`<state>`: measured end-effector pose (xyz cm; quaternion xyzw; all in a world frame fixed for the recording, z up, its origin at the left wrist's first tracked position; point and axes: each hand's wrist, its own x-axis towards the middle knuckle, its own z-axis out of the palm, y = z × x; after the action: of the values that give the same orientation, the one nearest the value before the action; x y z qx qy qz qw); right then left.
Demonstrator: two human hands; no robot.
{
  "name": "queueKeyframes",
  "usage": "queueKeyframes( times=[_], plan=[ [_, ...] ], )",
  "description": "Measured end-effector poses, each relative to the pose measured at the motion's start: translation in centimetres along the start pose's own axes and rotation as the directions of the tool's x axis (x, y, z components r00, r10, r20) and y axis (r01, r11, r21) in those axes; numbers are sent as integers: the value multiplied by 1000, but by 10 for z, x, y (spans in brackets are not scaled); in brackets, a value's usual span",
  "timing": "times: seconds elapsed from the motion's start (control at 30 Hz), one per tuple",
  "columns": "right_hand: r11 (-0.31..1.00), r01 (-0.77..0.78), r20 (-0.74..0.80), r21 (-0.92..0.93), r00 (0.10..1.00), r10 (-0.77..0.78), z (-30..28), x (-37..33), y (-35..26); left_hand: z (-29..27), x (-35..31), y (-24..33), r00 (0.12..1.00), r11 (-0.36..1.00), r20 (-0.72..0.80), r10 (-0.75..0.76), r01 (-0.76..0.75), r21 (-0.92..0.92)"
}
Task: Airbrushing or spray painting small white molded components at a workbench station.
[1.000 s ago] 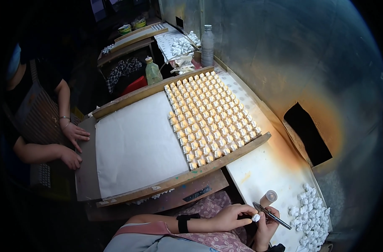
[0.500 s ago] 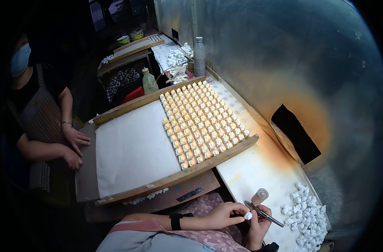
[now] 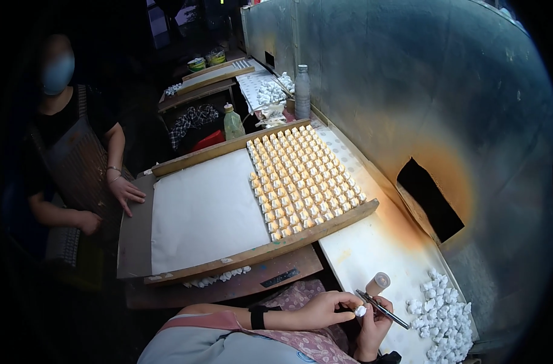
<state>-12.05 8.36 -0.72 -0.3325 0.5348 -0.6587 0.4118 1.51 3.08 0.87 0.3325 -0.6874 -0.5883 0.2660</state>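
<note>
"What's new around the wooden-railed tray (image 3: pixel 340 222)?"

"The rows of yellow-tinted pieces (image 3: pixel 297 229) on it look just as they did half a second ago; the view has shifted slightly."

"And the co-worker (image 3: pixel 79 151)?"

"One of that person's hands (image 3: pixel 89 222) has drawn back off the grey board (image 3: pixel 134 242); the other (image 3: pixel 128 194) stays spread there."

"The white surface (image 3: pixel 355 255)?"

"Its heap of white pieces (image 3: pixel 440 318) lies unchanged."

"The wearer's own hands?"

"Little different. The right hand (image 3: pixel 372 332) keeps its fingers closed round a pen-shaped tool (image 3: pixel 393 315), near a small cup (image 3: pixel 378 283). The left hand (image 3: pixel 322 310) has its fingers still pinching one small lump (image 3: pixel 360 311), white, just beside the right thumb."
</note>
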Motion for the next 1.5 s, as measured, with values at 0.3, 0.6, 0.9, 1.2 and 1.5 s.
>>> queueKeyframes(
  times=[0.3,0.6,0.9,1.2,1.5],
  plan=[
    [1000,3,2,26,1000,-3,-5,-2,5,5,-4,3,999,998,-20,27,-28,-61],
    [999,-16,-4,30,1000,16,-2,4,6,-1,2,0,1000,1000,10,11,-11,-12],
    [1000,11,-7,8,1000,-11,-4,-5,0,4,-7,4,999,998,-3,32,-32,-56],
    [985,-97,15,146,995,96,-16,5,-21,-10,12,26,999,978,34,7,0,-207],
    [939,328,-280,-102,896,-344,-52,42,-143,-15,127,87,894,889,-132,427,-442,-117]
  ],
)
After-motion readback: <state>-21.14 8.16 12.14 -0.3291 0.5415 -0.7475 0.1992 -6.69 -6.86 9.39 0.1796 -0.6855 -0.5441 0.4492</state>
